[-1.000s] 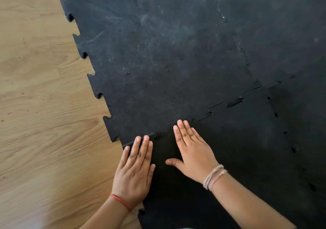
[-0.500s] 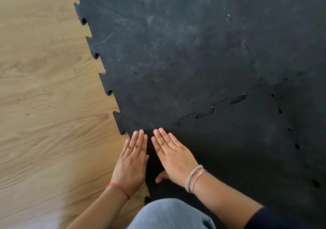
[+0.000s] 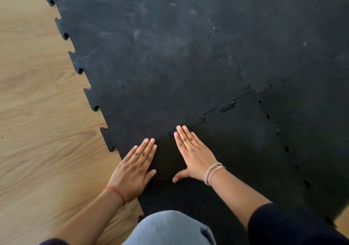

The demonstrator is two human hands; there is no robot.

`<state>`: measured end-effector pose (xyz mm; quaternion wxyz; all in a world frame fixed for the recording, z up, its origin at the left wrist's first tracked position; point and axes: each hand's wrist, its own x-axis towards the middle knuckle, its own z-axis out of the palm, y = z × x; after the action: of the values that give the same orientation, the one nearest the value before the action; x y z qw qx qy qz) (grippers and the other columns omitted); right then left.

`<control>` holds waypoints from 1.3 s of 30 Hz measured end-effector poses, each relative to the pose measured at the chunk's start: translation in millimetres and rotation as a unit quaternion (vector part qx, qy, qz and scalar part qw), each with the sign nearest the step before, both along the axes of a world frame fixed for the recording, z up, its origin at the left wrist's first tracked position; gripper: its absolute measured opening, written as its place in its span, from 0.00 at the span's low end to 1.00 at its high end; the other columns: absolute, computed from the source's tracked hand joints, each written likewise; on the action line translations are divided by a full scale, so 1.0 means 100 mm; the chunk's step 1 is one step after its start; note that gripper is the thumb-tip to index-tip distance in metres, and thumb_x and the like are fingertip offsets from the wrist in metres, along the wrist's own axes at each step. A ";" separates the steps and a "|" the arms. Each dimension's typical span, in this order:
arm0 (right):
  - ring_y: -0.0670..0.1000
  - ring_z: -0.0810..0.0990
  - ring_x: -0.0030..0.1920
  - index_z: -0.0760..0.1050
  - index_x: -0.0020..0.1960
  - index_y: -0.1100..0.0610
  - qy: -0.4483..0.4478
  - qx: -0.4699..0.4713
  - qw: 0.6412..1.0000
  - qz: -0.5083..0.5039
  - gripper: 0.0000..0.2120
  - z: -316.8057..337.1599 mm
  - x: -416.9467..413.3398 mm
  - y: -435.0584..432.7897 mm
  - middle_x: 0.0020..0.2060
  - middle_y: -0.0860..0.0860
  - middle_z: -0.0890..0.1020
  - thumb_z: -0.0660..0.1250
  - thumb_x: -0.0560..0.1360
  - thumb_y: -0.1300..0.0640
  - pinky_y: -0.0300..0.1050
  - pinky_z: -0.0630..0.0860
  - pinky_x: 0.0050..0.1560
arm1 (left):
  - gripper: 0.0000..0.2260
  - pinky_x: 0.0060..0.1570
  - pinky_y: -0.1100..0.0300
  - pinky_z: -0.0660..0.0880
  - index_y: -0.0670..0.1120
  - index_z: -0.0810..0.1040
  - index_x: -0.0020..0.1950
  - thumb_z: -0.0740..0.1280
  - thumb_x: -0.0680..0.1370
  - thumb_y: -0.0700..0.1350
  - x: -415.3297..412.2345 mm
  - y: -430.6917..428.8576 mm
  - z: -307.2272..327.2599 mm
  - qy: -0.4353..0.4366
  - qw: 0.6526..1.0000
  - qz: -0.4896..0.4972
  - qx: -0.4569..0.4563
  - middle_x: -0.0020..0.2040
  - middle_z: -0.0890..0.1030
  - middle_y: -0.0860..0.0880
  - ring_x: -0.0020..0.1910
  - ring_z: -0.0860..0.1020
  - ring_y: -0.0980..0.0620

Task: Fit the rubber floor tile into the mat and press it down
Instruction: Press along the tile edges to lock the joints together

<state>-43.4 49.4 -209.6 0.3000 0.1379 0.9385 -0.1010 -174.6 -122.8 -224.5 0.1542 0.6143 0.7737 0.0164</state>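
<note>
A light wood-grain floor (image 3: 37,124) fills the left side of the view, its planks running roughly left to right with visible knots and dark specks. A small patch of the same floor shows at the lower right edge. Soft, even daylight falls across it, brightest toward the top left corner.

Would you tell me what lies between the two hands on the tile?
In the head view, only bare black tile lies between the left hand and right hand.

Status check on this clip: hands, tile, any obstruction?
Left hand and right hand flat, open, on tile. Seam to mat shows gaps. Nothing in the way.
</note>
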 end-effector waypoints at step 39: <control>0.54 0.32 0.73 0.29 0.71 0.61 0.005 0.056 0.972 -0.228 0.68 -0.05 0.70 1.43 0.74 0.56 0.33 0.68 0.55 0.27 0.47 0.33 0.69 | 0.28 0.69 0.56 0.33 0.43 0.33 0.70 0.35 0.76 0.57 0.58 1.95 -0.23 -0.007 0.992 -0.111 0.062 0.72 0.34 0.47 0.70 0.32 0.49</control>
<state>26.5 192.0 -214.1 0.2562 0.3640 0.8881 -0.1146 -117.0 72.2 -247.9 0.1222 0.7043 0.6975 0.0512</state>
